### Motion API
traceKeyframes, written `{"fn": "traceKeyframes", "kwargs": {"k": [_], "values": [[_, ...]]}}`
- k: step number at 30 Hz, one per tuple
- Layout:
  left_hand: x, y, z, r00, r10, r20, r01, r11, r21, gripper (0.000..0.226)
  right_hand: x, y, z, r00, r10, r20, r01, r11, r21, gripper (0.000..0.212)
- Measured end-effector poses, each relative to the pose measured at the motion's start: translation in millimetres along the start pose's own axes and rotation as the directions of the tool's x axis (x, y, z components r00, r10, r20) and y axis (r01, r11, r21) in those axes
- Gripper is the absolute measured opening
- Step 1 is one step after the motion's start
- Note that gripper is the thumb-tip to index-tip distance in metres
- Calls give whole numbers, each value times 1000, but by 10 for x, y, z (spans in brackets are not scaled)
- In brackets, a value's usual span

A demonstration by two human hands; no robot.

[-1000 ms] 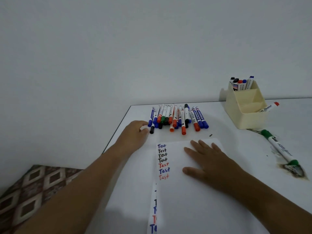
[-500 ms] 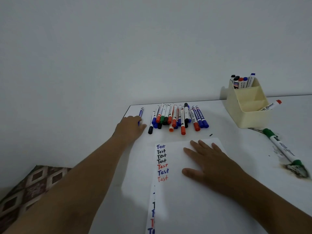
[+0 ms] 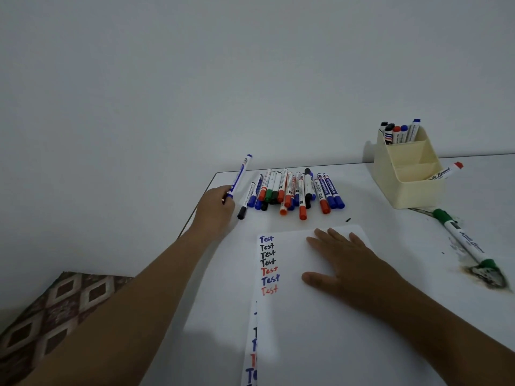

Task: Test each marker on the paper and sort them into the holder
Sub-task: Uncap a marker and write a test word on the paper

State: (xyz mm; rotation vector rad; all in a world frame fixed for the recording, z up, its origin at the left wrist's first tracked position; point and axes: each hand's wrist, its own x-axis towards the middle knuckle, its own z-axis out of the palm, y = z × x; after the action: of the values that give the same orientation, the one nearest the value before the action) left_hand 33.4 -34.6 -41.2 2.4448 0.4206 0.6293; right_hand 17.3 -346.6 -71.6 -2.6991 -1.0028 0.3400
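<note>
Lifted since before: left hand (image 3: pixel 216 208) fingers now grasp a blue marker (image 3: pixel 239 176) raised just left of the marker pile (image 3: pixel 292 192). Right hand (image 3: pixel 345 263) flat, released, pressing paper (image 3: pixel 328 316) below pile; holder (image 3: pixel 408 175) right of pile.

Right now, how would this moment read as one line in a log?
left hand: holds blue marker | right hand: flat on paper | holder: some markers in

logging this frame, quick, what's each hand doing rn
Left hand: grips a blue marker.
Right hand: open, flat on the paper.
</note>
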Motion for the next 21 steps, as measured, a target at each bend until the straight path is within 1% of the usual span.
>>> {"fn": "traceKeyframes", "kwargs": {"k": [2,4,7,8,9,11,13,14,16,18,19,21], "values": [[-147,150,-22,997,36,65,-28,992,-124,30,-40,-14,-7,997,73,-2,-72,992,108,99],[-323,294,-40,986,54,156,-8,959,-284,31,-35,11,16,992,122,-22,-113,965,237,104],[-609,455,-42,953,89,290,45,904,-425,28,25,68,49,985,126,-118,-70,917,391,106],[-693,497,-39,933,119,338,40,902,-430,25,30,69,31,980,133,-147,-52,889,454,103],[-772,534,-33,907,155,391,13,919,-393,24,24,66,16,976,141,-165,-37,857,515,96],[-894,594,-2,854,233,465,-118,958,-263,26,4,55,-5,972,144,-184,4,776,630,75],[-978,652,44,827,297,477,-251,955,-160,28,-17,41,-25,963,157,-217,28,746,665,53],[-1010,685,66,825,309,474,-277,951,-138,28,-19,42,-28,955,168,-244,44,734,678,45],[-1046,751,105,831,307,463,-299,950,-93,28,-15,52,-30,944,182,-277,72,702,708,36],[-1038,810,137,831,319,456,-345,938,-28,30,-17,74,-24,935,192,-297,102,657,747,12],[-1030,839,145,827,325,459,-362,932,-8,32,-26,76,-30,938,187,-293,103,656,748,9],[-1015,899,160,814,329,478,-386,922,23,32,-49,62,-52,941,187,-282,96,652,752,12]]}}
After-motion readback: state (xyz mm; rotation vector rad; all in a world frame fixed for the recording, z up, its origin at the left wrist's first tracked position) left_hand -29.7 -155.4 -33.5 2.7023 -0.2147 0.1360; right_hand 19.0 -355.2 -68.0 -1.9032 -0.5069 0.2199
